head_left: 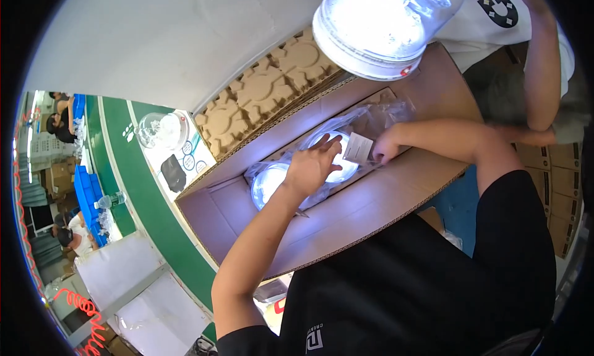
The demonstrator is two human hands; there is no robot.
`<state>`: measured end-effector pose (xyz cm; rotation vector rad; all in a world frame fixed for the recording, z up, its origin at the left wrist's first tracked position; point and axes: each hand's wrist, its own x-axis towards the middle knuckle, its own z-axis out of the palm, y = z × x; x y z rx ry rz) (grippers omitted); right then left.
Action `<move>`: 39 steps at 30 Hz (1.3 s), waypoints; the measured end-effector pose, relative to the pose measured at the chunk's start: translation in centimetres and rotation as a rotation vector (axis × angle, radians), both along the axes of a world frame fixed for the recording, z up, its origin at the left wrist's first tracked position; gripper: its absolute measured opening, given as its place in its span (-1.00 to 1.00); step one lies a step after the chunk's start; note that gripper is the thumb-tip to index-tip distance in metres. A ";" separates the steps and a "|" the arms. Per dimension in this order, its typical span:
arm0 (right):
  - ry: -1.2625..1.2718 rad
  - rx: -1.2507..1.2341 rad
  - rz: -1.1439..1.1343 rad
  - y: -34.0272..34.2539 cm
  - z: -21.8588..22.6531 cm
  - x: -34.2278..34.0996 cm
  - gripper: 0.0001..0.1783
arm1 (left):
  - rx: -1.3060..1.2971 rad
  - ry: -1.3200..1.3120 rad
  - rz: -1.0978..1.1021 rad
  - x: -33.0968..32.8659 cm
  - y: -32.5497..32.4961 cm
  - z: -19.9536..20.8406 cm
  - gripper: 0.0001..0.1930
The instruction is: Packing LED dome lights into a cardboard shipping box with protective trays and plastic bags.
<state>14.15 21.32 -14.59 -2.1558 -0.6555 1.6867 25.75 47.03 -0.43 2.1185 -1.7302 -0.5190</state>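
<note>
So the left hand [308,171] is spread wide over two glowing round lamps [266,186], which sit in crinkly clear plastic [391,111] inside an open cardboard box [365,198]. The right hand [386,147] is down in there too, fingers curled just beside a small white printed tag [357,148]; can't tell if it's pinching anything. Molded pulp trays [260,95] sit alongside the box, and a lit dome lamp [377,31] is near its far edge.
</note>
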 end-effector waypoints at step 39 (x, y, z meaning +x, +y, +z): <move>-0.590 0.042 -0.265 6.0 12.7 0.7 -0.67 | 0.346 -0.336 -0.075 2.2 8.4 -1.6 -0.67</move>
